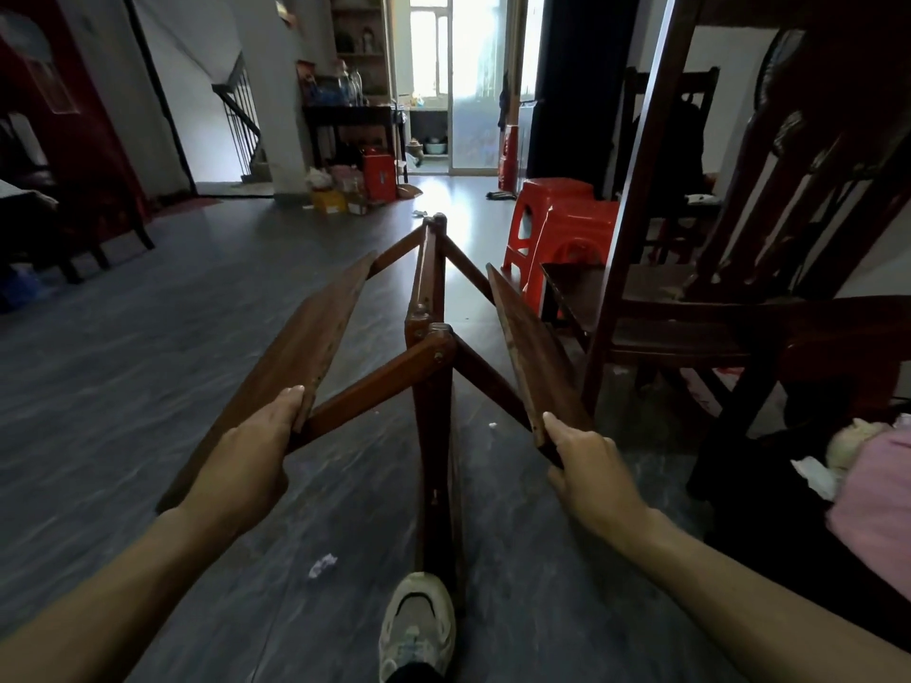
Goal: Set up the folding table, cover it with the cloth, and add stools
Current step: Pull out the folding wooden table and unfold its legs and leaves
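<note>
Red plastic stools [559,229] stacked right of centre; dark wooden chair [690,313] fills the right side, just beside the folding table [431,347]. Table stands mid-frame on grey floor [148,386], between both hands. Grip: left hand [246,460] curled round left panel [305,347] end, right hand [591,470] round right panel [537,357] end. Brown wood, panels splayed, braces pinned to centre post.
</note>
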Demonstrator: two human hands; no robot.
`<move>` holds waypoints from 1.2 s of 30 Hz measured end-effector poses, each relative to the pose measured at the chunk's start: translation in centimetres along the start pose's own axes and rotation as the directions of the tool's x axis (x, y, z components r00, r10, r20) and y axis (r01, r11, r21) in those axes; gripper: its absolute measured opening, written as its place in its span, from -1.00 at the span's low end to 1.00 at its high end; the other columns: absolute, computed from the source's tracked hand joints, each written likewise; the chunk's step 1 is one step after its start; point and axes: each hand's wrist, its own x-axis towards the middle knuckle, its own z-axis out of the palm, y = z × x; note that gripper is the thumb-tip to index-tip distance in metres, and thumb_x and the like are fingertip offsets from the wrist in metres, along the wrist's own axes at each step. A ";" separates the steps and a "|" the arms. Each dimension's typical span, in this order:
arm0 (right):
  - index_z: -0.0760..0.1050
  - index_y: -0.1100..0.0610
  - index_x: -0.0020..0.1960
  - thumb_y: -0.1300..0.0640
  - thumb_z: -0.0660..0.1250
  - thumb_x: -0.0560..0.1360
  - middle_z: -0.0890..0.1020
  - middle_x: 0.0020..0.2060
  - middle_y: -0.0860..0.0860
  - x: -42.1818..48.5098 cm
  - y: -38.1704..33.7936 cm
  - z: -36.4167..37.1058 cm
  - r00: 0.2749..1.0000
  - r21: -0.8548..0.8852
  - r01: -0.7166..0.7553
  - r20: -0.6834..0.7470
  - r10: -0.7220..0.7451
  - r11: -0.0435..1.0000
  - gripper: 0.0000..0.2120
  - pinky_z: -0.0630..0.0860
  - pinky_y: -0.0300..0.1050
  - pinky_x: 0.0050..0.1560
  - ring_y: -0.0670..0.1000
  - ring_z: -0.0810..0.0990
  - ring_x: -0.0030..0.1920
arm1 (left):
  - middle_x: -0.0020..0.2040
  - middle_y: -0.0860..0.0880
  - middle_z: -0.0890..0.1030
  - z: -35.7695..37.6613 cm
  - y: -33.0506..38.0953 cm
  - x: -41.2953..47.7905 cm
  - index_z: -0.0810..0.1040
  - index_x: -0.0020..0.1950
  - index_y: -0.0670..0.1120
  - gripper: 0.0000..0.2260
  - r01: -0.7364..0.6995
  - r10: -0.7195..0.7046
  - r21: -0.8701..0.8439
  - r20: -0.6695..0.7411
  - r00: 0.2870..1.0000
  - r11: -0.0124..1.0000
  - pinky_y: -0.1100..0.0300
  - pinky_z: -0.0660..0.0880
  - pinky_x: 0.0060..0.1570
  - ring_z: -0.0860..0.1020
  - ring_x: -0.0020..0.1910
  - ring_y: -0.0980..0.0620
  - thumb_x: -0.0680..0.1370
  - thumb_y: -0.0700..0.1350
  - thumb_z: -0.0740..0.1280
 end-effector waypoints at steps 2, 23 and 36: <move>0.30 0.18 0.50 0.23 0.41 0.51 0.58 0.29 0.04 0.1 -0.1 0.0 1.000 0.001 0.015 -0.012 -0.015 1.000 -0.40 0.47 -0.14 0.26 0.04 0.59 0.25 | 0.50 -0.06 0.36 -0.9 0.1 0.3 0.16 0.57 0.02 -0.17 0.011 -0.011 0.038 -0.008 1.000 0.999 0.02 0.35 0.39 0.40 0.41 -0.10 0.39 -0.47 0.33; 0.32 0.20 0.49 0.25 0.38 0.52 0.65 0.18 0.05 2.8 -2.7 -0.5 0.992 0.066 -0.116 -0.032 0.118 0.991 -0.43 0.50 -0.12 0.20 0.06 0.64 0.16 | 0.51 -0.05 0.34 -5.4 0.3 6.0 0.17 0.56 0.02 -0.21 -0.102 0.102 0.109 -0.003 0.995 0.989 0.00 0.33 0.40 0.37 0.44 -0.08 0.42 -0.43 0.35; 0.44 0.15 0.27 0.29 0.27 0.52 0.66 0.07 0.05 7.6 -9.3 -0.7 0.989 -0.062 -0.129 0.068 0.134 0.990 -0.68 0.54 0.02 0.05 0.16 0.63 0.08 | 0.48 -0.05 0.39 -9.1 -8.2 11.5 0.24 0.53 0.04 -0.19 -0.147 0.145 0.058 0.035 0.989 0.988 0.01 0.39 0.32 0.45 0.37 -0.13 0.37 -0.45 0.35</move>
